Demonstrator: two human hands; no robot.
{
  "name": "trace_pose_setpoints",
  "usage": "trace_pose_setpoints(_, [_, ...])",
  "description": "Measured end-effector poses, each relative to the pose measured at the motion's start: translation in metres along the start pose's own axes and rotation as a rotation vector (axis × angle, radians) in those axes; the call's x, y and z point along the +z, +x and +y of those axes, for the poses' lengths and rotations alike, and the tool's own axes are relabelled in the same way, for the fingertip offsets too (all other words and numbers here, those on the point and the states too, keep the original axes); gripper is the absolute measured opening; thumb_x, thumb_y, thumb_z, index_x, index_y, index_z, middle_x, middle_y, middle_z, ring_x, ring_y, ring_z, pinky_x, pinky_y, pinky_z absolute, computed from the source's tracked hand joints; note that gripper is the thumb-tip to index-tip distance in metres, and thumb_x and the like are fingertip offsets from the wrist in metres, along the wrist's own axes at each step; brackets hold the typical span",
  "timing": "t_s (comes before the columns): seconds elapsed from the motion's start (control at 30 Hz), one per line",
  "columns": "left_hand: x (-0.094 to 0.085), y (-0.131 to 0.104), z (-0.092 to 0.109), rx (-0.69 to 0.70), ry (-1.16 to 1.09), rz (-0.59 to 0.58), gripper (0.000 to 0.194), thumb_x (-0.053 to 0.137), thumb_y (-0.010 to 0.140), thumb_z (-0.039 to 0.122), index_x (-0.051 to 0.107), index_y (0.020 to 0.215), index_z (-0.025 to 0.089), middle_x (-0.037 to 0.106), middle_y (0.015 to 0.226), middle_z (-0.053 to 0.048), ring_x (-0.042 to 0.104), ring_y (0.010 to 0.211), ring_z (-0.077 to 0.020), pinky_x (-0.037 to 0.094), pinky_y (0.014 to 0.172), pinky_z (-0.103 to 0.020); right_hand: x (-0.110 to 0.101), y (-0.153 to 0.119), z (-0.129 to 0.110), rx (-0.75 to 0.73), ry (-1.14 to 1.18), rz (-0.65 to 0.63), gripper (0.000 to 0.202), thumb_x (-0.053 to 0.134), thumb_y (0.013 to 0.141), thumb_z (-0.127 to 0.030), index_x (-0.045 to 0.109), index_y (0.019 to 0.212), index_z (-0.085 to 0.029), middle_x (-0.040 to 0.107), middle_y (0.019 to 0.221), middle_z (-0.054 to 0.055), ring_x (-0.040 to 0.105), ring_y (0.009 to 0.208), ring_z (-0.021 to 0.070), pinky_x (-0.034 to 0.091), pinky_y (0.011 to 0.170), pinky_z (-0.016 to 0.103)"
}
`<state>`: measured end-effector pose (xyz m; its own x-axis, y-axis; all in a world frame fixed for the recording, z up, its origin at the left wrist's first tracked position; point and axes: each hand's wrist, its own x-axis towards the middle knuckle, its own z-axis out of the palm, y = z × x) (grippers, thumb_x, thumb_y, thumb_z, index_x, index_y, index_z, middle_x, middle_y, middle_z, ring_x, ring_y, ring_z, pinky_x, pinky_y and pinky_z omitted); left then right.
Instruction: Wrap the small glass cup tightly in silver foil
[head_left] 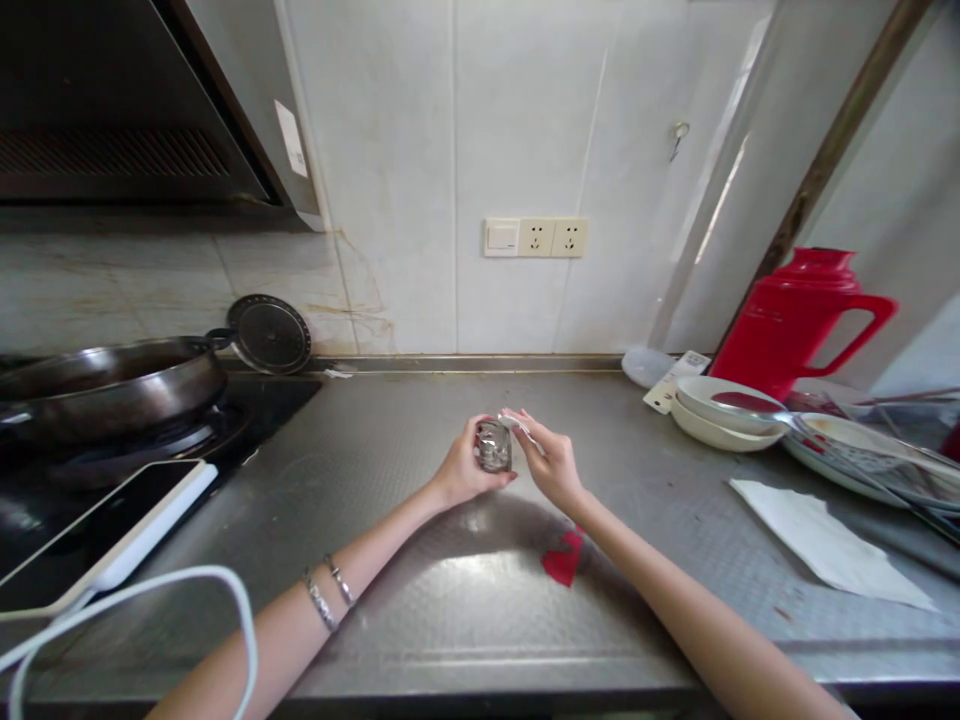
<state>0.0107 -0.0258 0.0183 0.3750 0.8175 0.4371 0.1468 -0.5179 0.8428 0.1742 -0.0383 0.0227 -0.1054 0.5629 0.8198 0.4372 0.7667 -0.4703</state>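
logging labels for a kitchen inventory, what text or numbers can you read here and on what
No text can be read.
White sticker on the range hood: print too blurred.
White packet by the stacked bowls: markings too small.
Small glass jar in the left hand: no label shows.

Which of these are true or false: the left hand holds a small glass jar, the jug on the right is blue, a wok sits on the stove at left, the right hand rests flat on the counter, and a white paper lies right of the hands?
1. The left hand holds a small glass jar. True.
2. The jug is blue. False: it is red.
3. A wok sits on the stove at left. True.
4. The right hand rests flat on the counter. False: it is raised at the jar's top.
5. A white paper lies right of the hands. True.
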Motion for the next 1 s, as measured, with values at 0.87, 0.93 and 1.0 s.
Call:
trace_pose_setpoints(0.87, [0.0001, -0.0008, 0.0024, 0.023, 0.026, -0.014, 0.077, 0.082, 0.056, 0.028, 0.039, 0.120, 0.019, 0.062, 0.106, -0.007, 0.062, 0.088, -0.0179, 0.048, 0.076, -0.027, 0.0033, -0.0037, -0.0063, 0.161, 0.054, 0.075, 0.027, 0.048, 0.092, -0.033, 0.069, 0.109, -0.030, 0.072, 0.105, 0.000, 0.061, 0.111, 0.0298, 0.050, 0.096, 0.050])
trace_pose_setpoints(0.93, [0.0005, -0.0012, 0.0027, 0.016, 0.042, -0.022, 0.078, 0.082, 0.056, 0.029, 0.039, 0.120, 0.020, 0.061, 0.106, -0.007, 0.062, 0.087, -0.0179, 0.048, 0.075, -0.027, 0.0046, -0.0041, -0.0055, 0.185, 0.046, 0.083, 0.026, 0.049, 0.092, -0.032, 0.069, 0.108, -0.030, 0.073, 0.103, 0.000, 0.062, 0.109, 0.0306, 0.051, 0.093, 0.050])
trace_pose_setpoints(1.0, [0.0009, -0.0009, 0.0014, 0.012, 0.068, -0.016, 0.078, 0.082, 0.056, 0.030, 0.039, 0.120, 0.020, 0.061, 0.106, -0.006, 0.062, 0.088, -0.0187, 0.048, 0.076, -0.028, 0.0046, -0.0049, -0.0057, 0.089, 0.037, 0.060, 0.029, 0.047, 0.092, -0.026, 0.067, 0.113, -0.030, 0.071, 0.109, 0.000, 0.063, 0.109, 0.0275, 0.048, 0.099, 0.050])
